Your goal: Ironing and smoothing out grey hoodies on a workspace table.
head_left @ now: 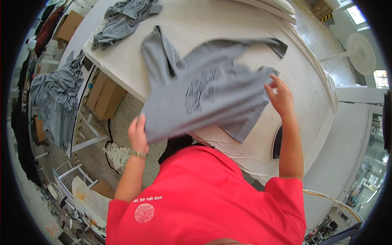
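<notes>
A grey long-sleeved top with a dark printed design is stretched between my hands over the pale padded table. My left hand pinches its lower left corner, past the table's near left edge. At the right side of the cloth, my right hand grips the edge between thumb and fingers. One sleeve stands folded up at the far left; the other reaches to the far right. Part of the fabric is smeared by motion. A dark, curved-edged object lies beside my right forearm, partly hidden by it.
Another crumpled grey garment lies at the table's far left corner. A heap of grey garments hangs over a side table on the left. Cardboard boxes and a bundle of white cord are on the floor between.
</notes>
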The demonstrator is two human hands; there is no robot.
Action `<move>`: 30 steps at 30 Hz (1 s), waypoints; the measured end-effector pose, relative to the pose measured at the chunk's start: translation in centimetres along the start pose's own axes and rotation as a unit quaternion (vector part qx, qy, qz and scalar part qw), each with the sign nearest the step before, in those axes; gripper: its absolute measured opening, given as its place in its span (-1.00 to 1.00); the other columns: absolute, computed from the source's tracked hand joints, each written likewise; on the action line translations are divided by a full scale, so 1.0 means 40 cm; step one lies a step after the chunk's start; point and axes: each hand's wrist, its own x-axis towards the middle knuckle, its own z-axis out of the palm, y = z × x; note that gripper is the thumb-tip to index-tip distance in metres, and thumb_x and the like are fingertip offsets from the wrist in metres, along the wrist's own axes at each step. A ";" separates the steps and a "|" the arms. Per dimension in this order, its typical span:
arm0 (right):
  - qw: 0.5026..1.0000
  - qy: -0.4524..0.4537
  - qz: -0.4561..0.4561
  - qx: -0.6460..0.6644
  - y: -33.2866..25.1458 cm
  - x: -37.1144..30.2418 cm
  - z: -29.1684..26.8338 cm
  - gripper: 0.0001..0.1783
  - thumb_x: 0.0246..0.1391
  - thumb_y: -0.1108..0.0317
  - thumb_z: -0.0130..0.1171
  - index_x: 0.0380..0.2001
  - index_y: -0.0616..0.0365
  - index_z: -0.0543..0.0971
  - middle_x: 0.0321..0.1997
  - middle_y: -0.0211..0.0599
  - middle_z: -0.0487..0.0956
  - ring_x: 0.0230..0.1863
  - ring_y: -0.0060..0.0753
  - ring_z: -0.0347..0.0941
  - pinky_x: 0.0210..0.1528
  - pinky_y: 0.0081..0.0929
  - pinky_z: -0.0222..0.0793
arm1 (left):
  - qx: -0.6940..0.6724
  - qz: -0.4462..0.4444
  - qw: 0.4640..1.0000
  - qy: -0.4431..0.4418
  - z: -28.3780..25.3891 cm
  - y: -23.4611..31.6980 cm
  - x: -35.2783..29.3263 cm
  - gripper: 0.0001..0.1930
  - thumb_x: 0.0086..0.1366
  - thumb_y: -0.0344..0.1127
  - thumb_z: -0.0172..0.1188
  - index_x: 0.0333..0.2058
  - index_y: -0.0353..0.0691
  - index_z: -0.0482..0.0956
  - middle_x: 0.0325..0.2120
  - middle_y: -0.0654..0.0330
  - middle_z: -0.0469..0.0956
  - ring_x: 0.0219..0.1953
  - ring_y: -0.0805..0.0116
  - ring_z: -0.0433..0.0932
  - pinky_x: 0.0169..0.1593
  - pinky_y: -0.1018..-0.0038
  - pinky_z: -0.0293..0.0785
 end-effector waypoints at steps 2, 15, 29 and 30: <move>0.997 -0.035 -0.061 0.018 -0.088 0.075 0.085 -0.49 0.25 0.11 0.32 0.19 0.07 0.58 -0.11 -0.24 0.70 -0.09 -0.17 0.66 -0.01 -0.21 0.55 | 0.082 -0.017 0.995 0.057 -0.143 -0.054 -0.112 -0.66 0.50 -0.11 0.23 -0.31 -0.31 0.59 -0.40 0.37 0.52 -0.33 0.55 0.37 -0.22 0.45 0.39; 0.966 0.001 -0.088 -0.243 -0.175 0.338 0.334 -0.51 0.17 0.17 0.31 0.15 0.06 0.56 0.11 -0.16 0.61 0.14 0.02 0.55 0.23 -0.13 0.42 | 0.294 0.059 0.954 -0.018 -0.230 -0.162 0.017 -0.76 0.45 -0.17 0.28 -0.20 -0.26 0.58 -0.37 0.25 0.56 -0.33 0.42 0.50 -0.15 0.41 0.48; 0.986 0.021 0.145 0.073 -0.296 -0.358 0.384 -0.10 0.08 0.13 0.45 0.43 0.08 0.30 0.35 0.12 0.46 0.31 0.23 0.43 0.31 -0.08 0.39 | 0.436 0.558 0.636 -0.306 0.489 -0.075 0.303 -0.49 0.43 -0.14 0.22 0.29 -0.19 0.50 0.39 0.02 0.33 0.48 0.00 0.20 0.49 0.08 0.12; 0.949 0.025 0.262 0.173 -0.289 -0.386 0.390 -0.17 0.09 0.11 0.45 0.37 0.15 0.39 0.26 0.13 0.55 0.24 0.21 0.50 0.24 -0.11 0.44 | 0.426 0.558 0.653 -0.284 0.500 -0.080 0.319 -0.48 0.42 -0.13 0.23 0.29 -0.17 0.49 0.36 0.02 0.36 0.45 0.01 0.24 0.47 0.09 0.16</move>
